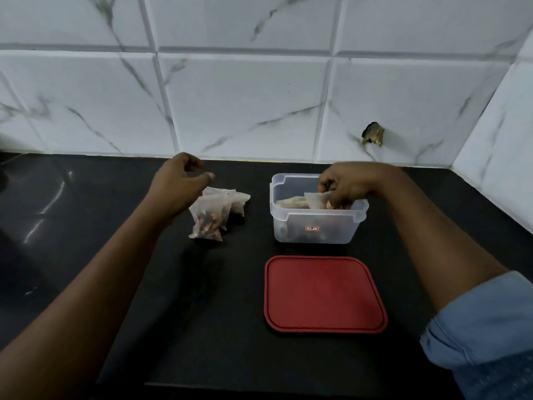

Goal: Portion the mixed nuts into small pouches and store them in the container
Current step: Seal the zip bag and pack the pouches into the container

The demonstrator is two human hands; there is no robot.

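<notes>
Head view: black counter (pixel 202 327), red lid (pixel 324 294) lying off in front, clear container (pixel 288 229) behind it. Left of that, filled pouches (pixel 212 217) wait under the left hand (pixel 178 183) — loosely curled, empty. The right hand (pixel 349 183) pinches one pouch (pixel 315 200) inside the container — best laid flat, saving room.

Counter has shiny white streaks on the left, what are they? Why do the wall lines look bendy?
Head view: the streaks are glare, light bouncing off the glossy counter; head view again, the wall lines bend because the wide-angle lens curves them; the whole picture is dim.
</notes>
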